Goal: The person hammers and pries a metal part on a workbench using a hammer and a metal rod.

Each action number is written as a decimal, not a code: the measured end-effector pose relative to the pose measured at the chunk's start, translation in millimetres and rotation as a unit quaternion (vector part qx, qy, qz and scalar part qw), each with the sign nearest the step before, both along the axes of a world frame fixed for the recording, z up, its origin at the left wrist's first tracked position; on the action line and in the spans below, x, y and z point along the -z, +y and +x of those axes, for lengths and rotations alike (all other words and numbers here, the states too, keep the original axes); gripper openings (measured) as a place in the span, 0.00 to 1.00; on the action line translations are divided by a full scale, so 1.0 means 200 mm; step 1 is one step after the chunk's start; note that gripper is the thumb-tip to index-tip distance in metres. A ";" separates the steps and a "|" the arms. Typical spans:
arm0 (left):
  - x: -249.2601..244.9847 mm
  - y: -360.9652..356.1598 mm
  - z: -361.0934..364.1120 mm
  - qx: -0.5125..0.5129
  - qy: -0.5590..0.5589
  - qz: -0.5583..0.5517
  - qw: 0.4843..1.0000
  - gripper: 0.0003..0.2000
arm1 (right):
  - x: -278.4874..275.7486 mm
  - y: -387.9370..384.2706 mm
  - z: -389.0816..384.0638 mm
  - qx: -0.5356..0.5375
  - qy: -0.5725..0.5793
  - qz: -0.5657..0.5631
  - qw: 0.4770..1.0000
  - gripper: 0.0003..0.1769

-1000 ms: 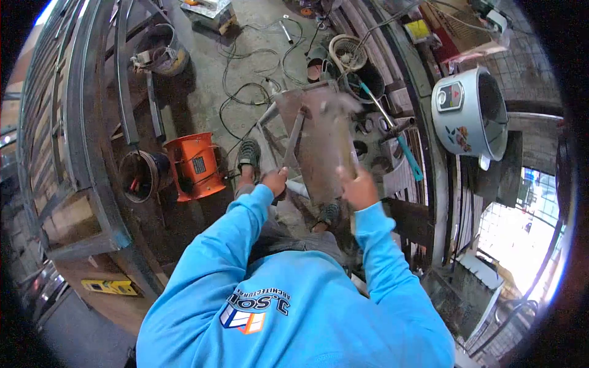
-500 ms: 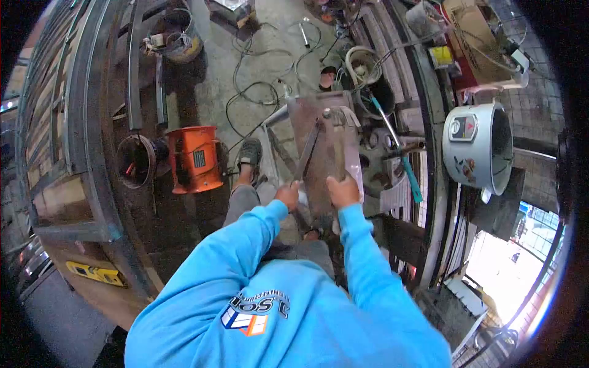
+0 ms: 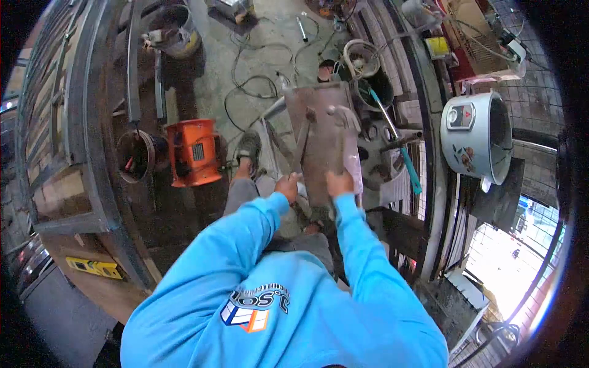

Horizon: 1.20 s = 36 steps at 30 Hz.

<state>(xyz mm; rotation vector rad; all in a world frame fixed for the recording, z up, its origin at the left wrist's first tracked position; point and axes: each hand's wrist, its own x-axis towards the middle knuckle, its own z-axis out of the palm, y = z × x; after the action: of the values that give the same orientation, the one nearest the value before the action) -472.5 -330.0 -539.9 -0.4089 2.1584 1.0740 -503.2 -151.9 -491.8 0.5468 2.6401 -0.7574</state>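
Note:
My right hand (image 3: 340,183) is closed round the lower end of a claw hammer (image 3: 342,116), whose metal head points away from me over a brown metal plate (image 3: 319,147). To its left, my left hand (image 3: 287,187) grips a long, narrow dark tool (image 3: 302,142) with a wider far end; its exact kind is unclear. The tool slants over the plate's left side. The plate lies in front of my legs, with a pale pinkish sheet (image 3: 353,161) showing at its right edge. The lower part of the hammer handle is blurred.
An orange drum-shaped fan (image 3: 195,152) stands at left, near my shoe (image 3: 248,147). Cables (image 3: 248,86) cross the floor ahead. At right are a bucket (image 3: 375,89), a teal-handled tool (image 3: 410,168) and a large silver pot (image 3: 475,140). A yellow level (image 3: 94,267) lies lower left.
The narrow tool's far end has moved slightly left and nearer the plate's middle. Both hands have shifted slightly left and stay closed on their tools. The view has shifted a little.

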 end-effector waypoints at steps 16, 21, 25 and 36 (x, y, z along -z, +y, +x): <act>-0.11 -0.34 -0.10 0.061 0.057 -0.145 0.986 0.14 | -0.69 0.06 0.00 0.001 -0.088 -0.104 0.991 0.29; 0.09 -0.40 -0.08 0.082 0.013 -0.167 0.982 0.16 | -1.12 0.12 -0.28 -0.011 0.191 -0.488 0.851 0.10; 0.12 -0.42 -0.09 0.072 0.052 -0.147 0.985 0.17 | -0.80 -0.04 -0.37 -0.010 0.317 -0.419 0.851 0.18; 0.56 -0.50 0.02 0.057 0.023 -0.171 0.983 0.17 | -0.88 0.08 -0.27 0.065 0.008 -0.183 0.981 0.18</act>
<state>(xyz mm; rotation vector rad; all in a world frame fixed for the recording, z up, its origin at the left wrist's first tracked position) -467.9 -429.1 -652.8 -0.4111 2.3822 0.6549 -557.9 -136.7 -314.9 0.6117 2.4106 -1.2573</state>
